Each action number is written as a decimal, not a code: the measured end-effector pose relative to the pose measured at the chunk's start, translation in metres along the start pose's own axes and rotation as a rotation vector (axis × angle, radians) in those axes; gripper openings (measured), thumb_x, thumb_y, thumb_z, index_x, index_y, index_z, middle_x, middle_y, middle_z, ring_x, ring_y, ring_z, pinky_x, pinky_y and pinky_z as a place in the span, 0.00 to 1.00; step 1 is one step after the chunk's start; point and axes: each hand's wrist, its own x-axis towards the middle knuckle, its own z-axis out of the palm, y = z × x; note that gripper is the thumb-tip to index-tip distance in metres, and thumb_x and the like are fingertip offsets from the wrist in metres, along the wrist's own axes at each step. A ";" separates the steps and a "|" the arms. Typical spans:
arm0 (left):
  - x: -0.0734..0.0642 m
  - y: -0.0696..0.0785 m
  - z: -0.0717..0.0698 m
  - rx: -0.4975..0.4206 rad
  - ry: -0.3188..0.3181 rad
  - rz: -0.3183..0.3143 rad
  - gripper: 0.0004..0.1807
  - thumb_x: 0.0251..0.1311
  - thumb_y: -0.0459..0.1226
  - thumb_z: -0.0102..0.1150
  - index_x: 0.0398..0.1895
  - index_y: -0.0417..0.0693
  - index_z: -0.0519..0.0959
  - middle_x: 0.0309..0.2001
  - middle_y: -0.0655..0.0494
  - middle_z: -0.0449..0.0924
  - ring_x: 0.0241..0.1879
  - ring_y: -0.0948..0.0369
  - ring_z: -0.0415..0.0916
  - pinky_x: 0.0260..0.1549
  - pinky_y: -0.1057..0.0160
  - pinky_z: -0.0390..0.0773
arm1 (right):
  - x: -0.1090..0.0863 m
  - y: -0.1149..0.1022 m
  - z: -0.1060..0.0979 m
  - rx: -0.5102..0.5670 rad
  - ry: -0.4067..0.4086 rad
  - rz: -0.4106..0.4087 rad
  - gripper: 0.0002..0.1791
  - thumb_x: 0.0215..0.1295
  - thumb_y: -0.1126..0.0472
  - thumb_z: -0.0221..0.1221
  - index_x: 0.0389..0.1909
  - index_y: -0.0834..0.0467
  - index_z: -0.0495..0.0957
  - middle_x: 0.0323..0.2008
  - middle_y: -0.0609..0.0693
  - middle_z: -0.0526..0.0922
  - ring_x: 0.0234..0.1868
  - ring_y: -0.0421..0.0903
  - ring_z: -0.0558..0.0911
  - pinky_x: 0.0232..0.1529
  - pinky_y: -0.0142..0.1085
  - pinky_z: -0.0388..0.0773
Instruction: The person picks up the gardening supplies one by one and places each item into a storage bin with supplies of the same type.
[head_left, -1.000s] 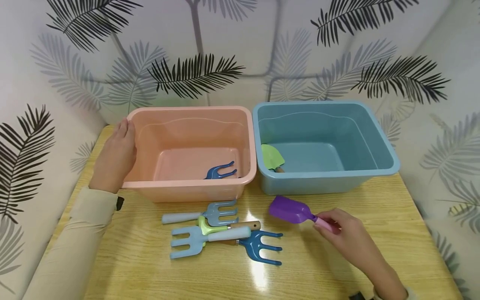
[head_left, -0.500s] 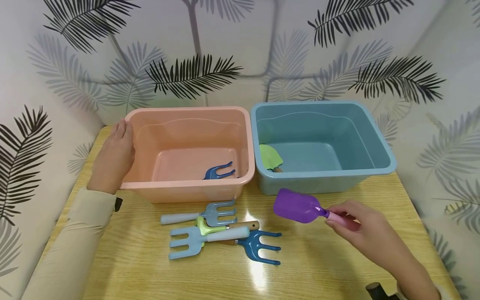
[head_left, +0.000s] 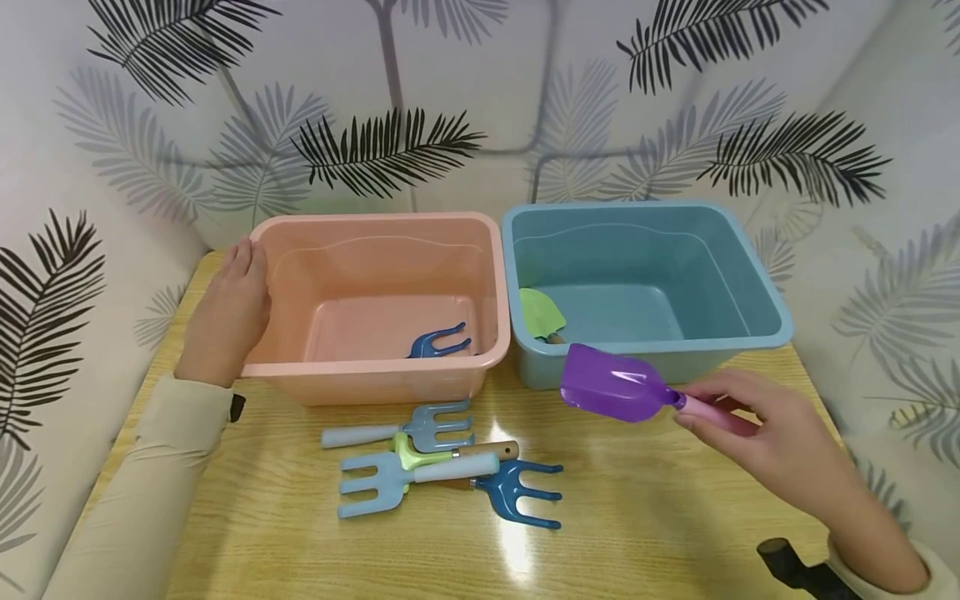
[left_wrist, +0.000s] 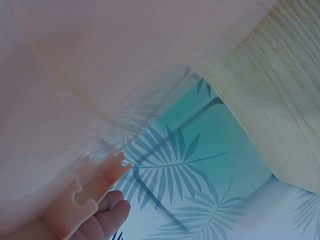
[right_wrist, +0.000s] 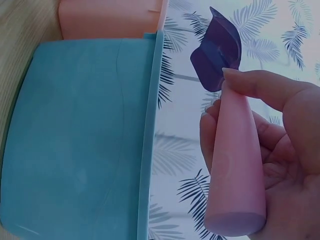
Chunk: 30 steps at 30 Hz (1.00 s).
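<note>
My right hand pinches the pink handle of a purple toy shovel, thumb along the handle in the right wrist view. The shovel is raised in front of the blue bin, its blade pointing left. At the far left, my left hand grips the left rim of the pink bin; in the left wrist view its fingertips curl under that rim. A dark blue hand fork lies in the pink bin, partly hidden by the front wall. Inside the blue bin is a green trowel.
On the wooden table, in front of the pink bin, lies an overlapping pile: a grey-blue fork, a light blue fork, a green tool with a wooden handle and a dark blue fork. Leaf-patterned cloth stands behind.
My right hand has lifted the purple shovel up and to the right, from over the table to the front of the blue bin. The left hand keeps its place on the pink bin.
</note>
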 end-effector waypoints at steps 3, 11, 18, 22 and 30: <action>-0.001 -0.001 0.000 0.001 0.002 -0.002 0.28 0.56 0.23 0.49 0.60 0.19 0.58 0.59 0.22 0.59 0.60 0.33 0.57 0.59 0.44 0.59 | 0.005 0.004 -0.003 0.008 0.017 0.029 0.19 0.44 0.65 0.71 0.36 0.41 0.80 0.32 0.35 0.79 0.29 0.32 0.73 0.30 0.19 0.69; -0.002 -0.002 0.000 0.000 0.002 -0.009 0.28 0.56 0.24 0.49 0.61 0.20 0.59 0.59 0.23 0.59 0.60 0.33 0.57 0.60 0.45 0.59 | 0.026 0.020 -0.009 0.067 0.026 0.009 0.19 0.44 0.70 0.70 0.37 0.49 0.82 0.33 0.40 0.81 0.30 0.34 0.77 0.33 0.18 0.74; -0.002 0.000 0.000 -0.004 0.021 0.002 0.28 0.56 0.24 0.49 0.60 0.19 0.59 0.58 0.22 0.60 0.60 0.34 0.58 0.60 0.45 0.59 | 0.039 0.031 -0.012 0.099 0.013 0.075 0.15 0.47 0.68 0.69 0.37 0.51 0.82 0.31 0.42 0.81 0.28 0.35 0.78 0.24 0.21 0.73; -0.002 0.000 -0.001 -0.002 0.020 0.013 0.28 0.55 0.23 0.50 0.59 0.18 0.59 0.58 0.22 0.60 0.60 0.34 0.58 0.60 0.46 0.59 | 0.048 0.034 -0.016 0.125 0.000 0.117 0.13 0.50 0.67 0.68 0.38 0.52 0.82 0.32 0.44 0.81 0.28 0.35 0.79 0.23 0.23 0.73; 0.000 -0.001 0.000 -0.006 0.014 0.016 0.28 0.55 0.23 0.51 0.60 0.19 0.59 0.58 0.22 0.60 0.60 0.34 0.57 0.60 0.45 0.59 | 0.071 0.033 -0.028 0.053 -0.046 0.193 0.10 0.56 0.56 0.65 0.39 0.50 0.81 0.34 0.43 0.81 0.31 0.33 0.78 0.25 0.24 0.72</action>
